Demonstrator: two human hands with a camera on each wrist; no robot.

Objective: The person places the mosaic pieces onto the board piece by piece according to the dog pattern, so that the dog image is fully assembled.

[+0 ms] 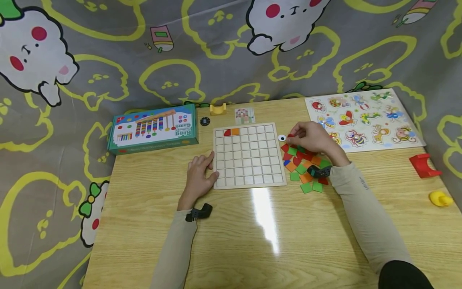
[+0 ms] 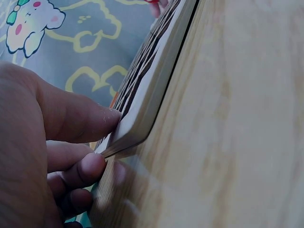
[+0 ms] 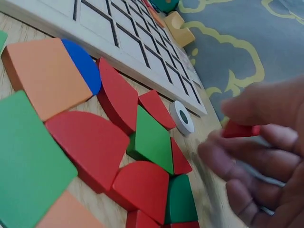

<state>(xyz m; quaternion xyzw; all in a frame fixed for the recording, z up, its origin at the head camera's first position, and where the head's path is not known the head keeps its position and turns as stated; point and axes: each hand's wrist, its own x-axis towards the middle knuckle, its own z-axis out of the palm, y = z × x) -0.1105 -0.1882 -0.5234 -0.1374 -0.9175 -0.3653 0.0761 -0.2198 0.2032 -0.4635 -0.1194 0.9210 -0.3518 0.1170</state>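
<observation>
A square wooden grid board (image 1: 250, 183) lies flat on the table. My left hand (image 1: 200, 174) holds its near left corner. The thumb (image 2: 90, 116) presses on the rim, and curled fingers (image 2: 78, 173) lie along the side. Right of the board, my right hand (image 1: 311, 137) pinches a small red block (image 3: 237, 129) between thumb and fingers, above the table; its full shape is hidden. Below that hand lies a loose pile of red, green, orange and blue blocks (image 1: 294, 176). A red quarter-round block (image 1: 227, 132) and an orange square block (image 1: 235, 131) sit in the grid's far row.
A white ring-shaped piece (image 1: 282, 137) lies beside the board. Behind stand a picture card (image 1: 244, 115), yellow block (image 1: 218, 109), black disc (image 1: 205, 121) and game box (image 1: 153, 130). Rightward are an insect puzzle board (image 1: 364, 120), red arch (image 1: 424, 165) and yellow duck (image 1: 440, 198).
</observation>
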